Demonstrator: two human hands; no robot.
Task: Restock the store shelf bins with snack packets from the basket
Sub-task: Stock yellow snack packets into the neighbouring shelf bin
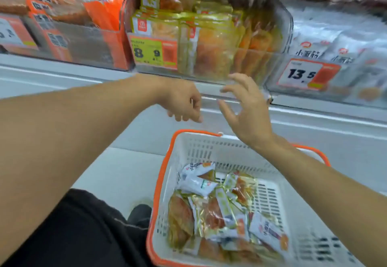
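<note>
A white basket (211,149) with an orange rim stands on the floor below me, holding several snack packets (217,210), yellow-gold ones and white ones. Above it a clear shelf bin (278,42) is packed with upright yellow-gold packets (211,42). My left hand (182,103) hangs in front of that bin's lower edge, fingers loosely curled downward, holding nothing. My right hand (245,107) is just to its right, fingers spread and relaxed, empty, above the basket's far rim.
An orange-packet bin (88,42) sits left of the yellow one, and a bin of white packets (339,42) with a 13.5 price tag (303,74) sits right. A white shelf ledge (62,78) runs below the bins. My dark trouser leg and shoe (138,214) are left of the basket.
</note>
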